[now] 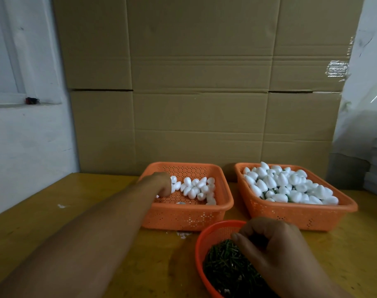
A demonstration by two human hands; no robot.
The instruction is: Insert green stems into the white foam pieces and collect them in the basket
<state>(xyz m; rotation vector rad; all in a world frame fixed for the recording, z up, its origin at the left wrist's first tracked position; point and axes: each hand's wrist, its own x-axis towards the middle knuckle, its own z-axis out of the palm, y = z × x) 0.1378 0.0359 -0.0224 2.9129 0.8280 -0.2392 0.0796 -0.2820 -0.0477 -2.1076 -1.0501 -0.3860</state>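
Observation:
My left hand point(160, 183) reaches into the left orange basket point(184, 214), fingers curled down among loose white foam pieces point(197, 187); what it holds is hidden. My right hand point(271, 244) hovers over the round orange bowl point(201, 241) of green stems point(224, 265), fingers curled and dipping into the pile; whether it pinches a stem is hidden. The right orange basket point(295, 214) is heaped with white foam pieces point(288, 184), green stems showing between them.
All three containers stand on a yellow wooden table point(75, 211). Large cardboard boxes point(200, 82) form a wall right behind the baskets. White crumbs point(183, 234) lie in front of the left basket. A white wall and window sill are at left.

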